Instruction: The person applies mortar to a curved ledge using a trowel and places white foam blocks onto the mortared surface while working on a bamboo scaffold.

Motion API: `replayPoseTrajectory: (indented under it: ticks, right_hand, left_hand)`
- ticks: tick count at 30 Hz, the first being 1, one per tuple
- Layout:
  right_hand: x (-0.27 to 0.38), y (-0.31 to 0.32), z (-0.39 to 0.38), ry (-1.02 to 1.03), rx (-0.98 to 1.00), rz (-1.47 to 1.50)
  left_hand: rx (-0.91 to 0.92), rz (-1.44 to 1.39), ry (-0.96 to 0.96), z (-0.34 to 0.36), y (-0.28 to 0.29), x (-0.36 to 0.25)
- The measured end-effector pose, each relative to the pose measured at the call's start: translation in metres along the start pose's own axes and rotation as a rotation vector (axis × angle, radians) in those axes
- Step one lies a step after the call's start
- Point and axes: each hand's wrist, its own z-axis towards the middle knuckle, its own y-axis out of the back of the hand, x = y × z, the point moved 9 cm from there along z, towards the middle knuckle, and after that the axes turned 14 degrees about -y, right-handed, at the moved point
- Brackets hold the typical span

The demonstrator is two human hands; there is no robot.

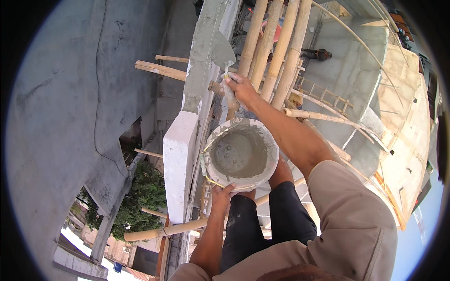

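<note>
My right hand (240, 88) is closed round the handle of a trowel (223, 50). Its grey, mortar-smeared blade lies against the wet mortar (202, 63) spread along the top of a narrow wall. My left hand (222, 195) grips the near rim of a round bucket (270, 154), which is crusted with dried cement. Inside the bucket is wet grey mortar (236, 152), lumpy on its left side. A yellowish handle runs along the bucket's left edge. Closer to me than the mortar, a white block (179, 161) forms part of the same wall.
Bamboo poles (281, 47) lie side by side at the far right of the wall, and more cross beneath me. A tall grey wall (61, 84) rises on the left, past a deep gap with a leafy tree (145, 199). Far below at right is another person (321, 55).
</note>
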Motion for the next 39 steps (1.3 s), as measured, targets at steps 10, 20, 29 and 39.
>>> replayPoseTrajectory:
  ticks: [10, 20, 29, 39]
  right_hand:
    - [-0.030, 0.004, -0.216, -0.376, 0.056, -0.234]
    - [-0.037, -0.158, -0.200, 0.220, -0.127, -0.901]
    - [-0.029, -0.119, -0.249, 0.020, -0.090, -1.018]
    - [0.001, -0.083, -0.325, 0.127, -0.143, -1.256]
  left_hand:
    - [0.072, 0.055, 0.043, 0.027, -0.023, -0.001]
    - [0.001, -0.034, 0.090, 0.027, -0.017, 0.021]
    - [-0.023, -0.047, 0.025, 0.017, -0.024, -0.002]
    - [0.022, -0.032, -0.002, 0.029, -0.031, -0.003]
